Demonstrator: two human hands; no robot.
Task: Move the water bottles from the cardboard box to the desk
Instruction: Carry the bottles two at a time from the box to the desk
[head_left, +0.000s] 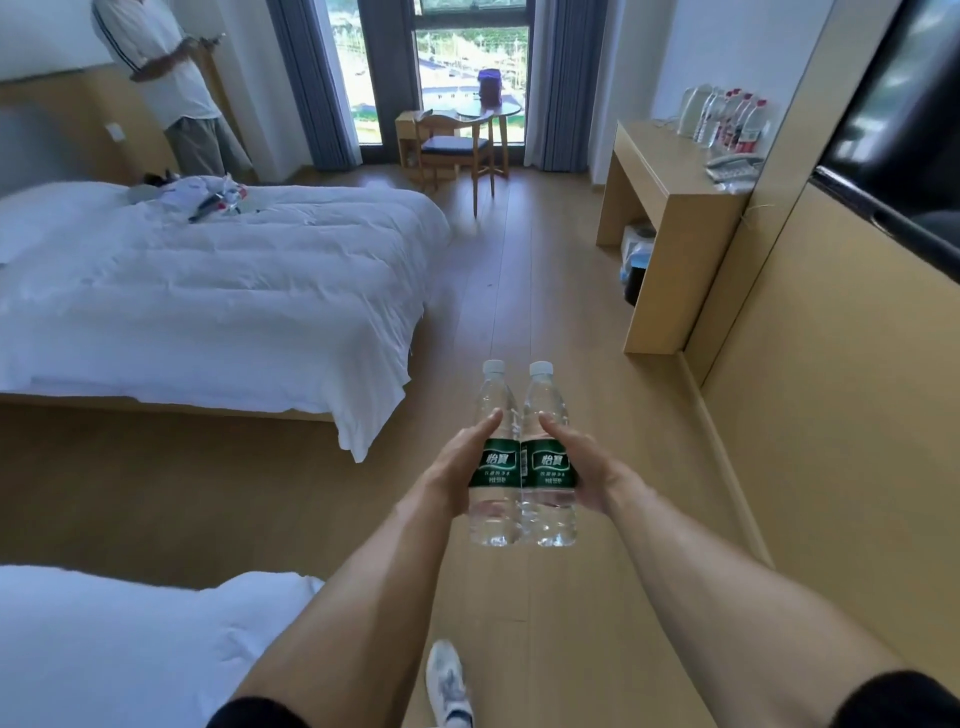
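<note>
Standing well ahead on the right, the wooden desk (670, 171) carries a row of bottles (730, 122) at its far end, with a white bed (218, 280) flanking the floor on the left. Left hand (457, 470) grasps one green-labelled water bottle (493, 457) and right hand (584, 473) grasps the other (548, 457), both upright, touching side by side, caps pointing up, held above the floor.

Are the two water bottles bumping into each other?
Touching. The head view shows the left water bottle and the right water bottle pressed side by side, their green labels meeting with no gap, between the left hand and right hand.
</note>
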